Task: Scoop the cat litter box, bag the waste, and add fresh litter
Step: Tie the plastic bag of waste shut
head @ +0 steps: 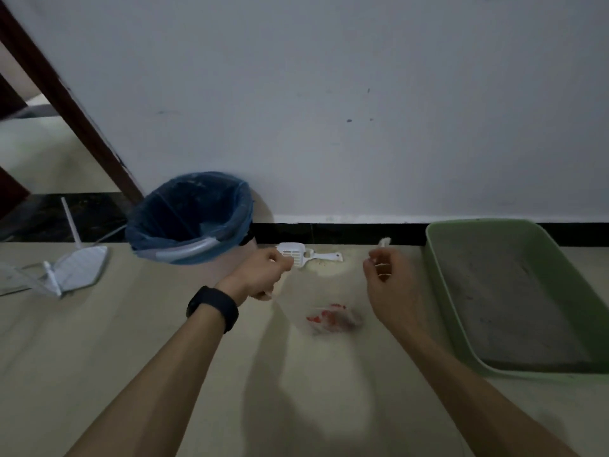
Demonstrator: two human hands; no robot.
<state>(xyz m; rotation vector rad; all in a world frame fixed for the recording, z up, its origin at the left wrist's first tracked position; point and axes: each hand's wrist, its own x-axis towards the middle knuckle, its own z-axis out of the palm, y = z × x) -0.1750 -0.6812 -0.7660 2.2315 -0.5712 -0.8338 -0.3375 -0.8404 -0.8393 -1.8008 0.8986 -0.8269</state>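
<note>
Green plastic, rectangular and shallow, the litter box (441, 258) sits on the pale floor at the right against the wall's black skirting, with a flat layer of grey litter (514, 298) inside. The 2 hands are held apart above the floor, left of the box. The left hand (262, 275), with a black wristband (213, 308) on its wrist, has its fingers curled round one edge of a thin translucent plastic bag with a red print (329, 319). The right hand (387, 282) pinches the opposite edge, and a white tip sticks up above its fingers. The bag hangs blurred between them. A white slotted plastic scoop (324, 256) lies on the floor by the skirting, just behind the left hand. Left of it stands a round waste bin lined with a blue plastic bag (227, 196).
</note>
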